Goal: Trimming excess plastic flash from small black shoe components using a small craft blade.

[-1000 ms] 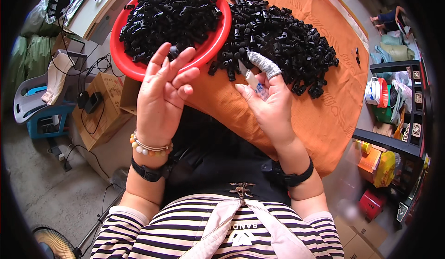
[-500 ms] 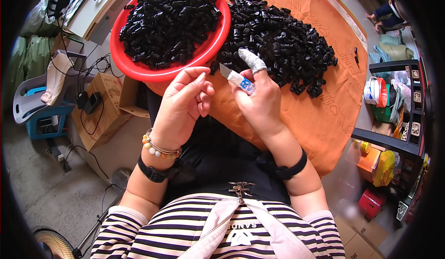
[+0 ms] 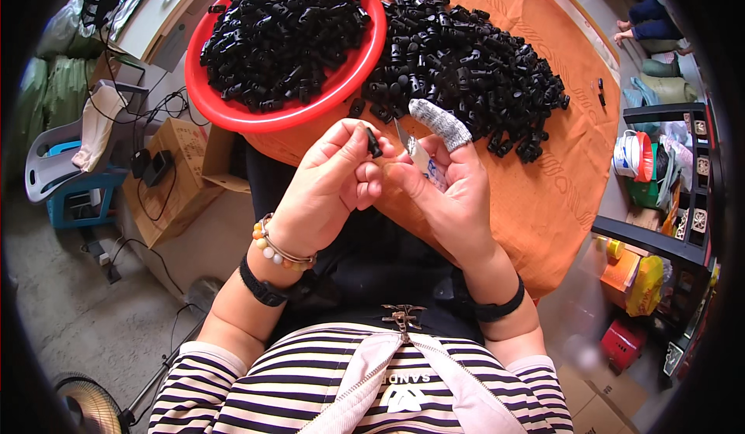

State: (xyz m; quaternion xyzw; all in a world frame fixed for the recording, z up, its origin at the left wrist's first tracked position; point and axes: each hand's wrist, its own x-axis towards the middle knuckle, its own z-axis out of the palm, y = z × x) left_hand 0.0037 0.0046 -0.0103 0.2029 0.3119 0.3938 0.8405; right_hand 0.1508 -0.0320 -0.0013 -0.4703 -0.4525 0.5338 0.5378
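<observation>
Left hand (image 3: 337, 171) has a little black part (image 3: 374, 144) pinched in its fingertips, and the right hand (image 3: 454, 193), wearing a grey finger cover (image 3: 444, 122), is gripping a small knife (image 3: 423, 161) just beside it; can't tell if the hands actually touch. Past the left there's a red basin (image 3: 272, 119) of black pieces (image 3: 287, 38), past the right a big black heap (image 3: 481, 69) on orange cloth (image 3: 535, 209), crowding the space ahead.

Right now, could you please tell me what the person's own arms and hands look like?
Both arms have short, black-and-white striped sleeves with pale cuffs. The left hand is bare, with a bracelet of orange and whitish beads and a black strap further up. The right hand wears a grey knitted cover on one finger; its forearm has a black band.
</observation>
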